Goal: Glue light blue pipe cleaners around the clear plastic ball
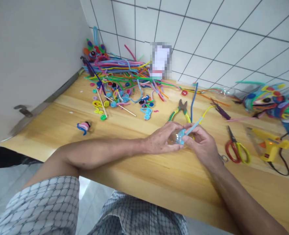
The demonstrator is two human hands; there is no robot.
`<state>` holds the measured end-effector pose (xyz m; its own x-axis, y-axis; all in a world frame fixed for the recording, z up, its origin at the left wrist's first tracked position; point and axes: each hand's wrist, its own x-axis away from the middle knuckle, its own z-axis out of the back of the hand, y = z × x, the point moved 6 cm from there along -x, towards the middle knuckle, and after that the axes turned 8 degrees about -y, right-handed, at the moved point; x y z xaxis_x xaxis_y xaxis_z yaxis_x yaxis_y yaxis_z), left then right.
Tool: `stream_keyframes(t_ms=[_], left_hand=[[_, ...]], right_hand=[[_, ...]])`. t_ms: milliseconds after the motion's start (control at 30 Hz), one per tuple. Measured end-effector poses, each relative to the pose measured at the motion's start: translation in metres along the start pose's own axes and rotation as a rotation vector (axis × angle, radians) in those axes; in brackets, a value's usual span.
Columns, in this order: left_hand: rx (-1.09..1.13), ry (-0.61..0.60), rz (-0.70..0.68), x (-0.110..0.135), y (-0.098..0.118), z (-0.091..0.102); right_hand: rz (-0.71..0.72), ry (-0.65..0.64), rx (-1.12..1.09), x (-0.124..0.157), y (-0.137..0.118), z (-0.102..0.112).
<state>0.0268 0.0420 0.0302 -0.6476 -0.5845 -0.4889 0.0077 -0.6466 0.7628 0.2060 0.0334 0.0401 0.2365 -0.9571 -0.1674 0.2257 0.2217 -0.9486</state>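
My left hand [162,138] is closed around a clear plastic ball [176,136] above the front part of the wooden table. My right hand [200,142] pinches a light blue pipe cleaner [194,126] against the ball's right side, where some blue fuzzy material covers the clear surface. The strip's free end points up and right, and a yellow pipe cleaner [205,112] seems to continue from it. Just behind the hands lie pliers [182,107] with green and yellow handles, partly hidden by my fingers. A dark blue pipe cleaner [194,101] lies beside them.
Scissors [236,150] and a yellow glue gun [269,143] with its cord lie at right. Pipe cleaners [125,67] are heaped at the back left, with small coloured pieces [120,94] before them. A phone [160,62] leans on the tiled wall. Colourful decorated figures [264,99] stand back right.
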Motion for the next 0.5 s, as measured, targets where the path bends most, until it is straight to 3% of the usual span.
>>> stream_keyframes(t_ms=[200, 400, 500], left_hand=[[-0.019, -0.023, 0.016, -0.001, -0.002, 0.002], [-0.019, 0.000, -0.038, 0.002, 0.016, 0.007], [-0.038, 0.009, 0.011, 0.005, 0.009, 0.008]], right_hand=[[-0.014, -0.008, -0.020, -0.003, 0.002, 0.000], [-0.062, 0.019, -0.038, -0.002, -0.016, -0.008], [-0.087, 0.012, -0.065, -0.006, -0.016, -0.012]])
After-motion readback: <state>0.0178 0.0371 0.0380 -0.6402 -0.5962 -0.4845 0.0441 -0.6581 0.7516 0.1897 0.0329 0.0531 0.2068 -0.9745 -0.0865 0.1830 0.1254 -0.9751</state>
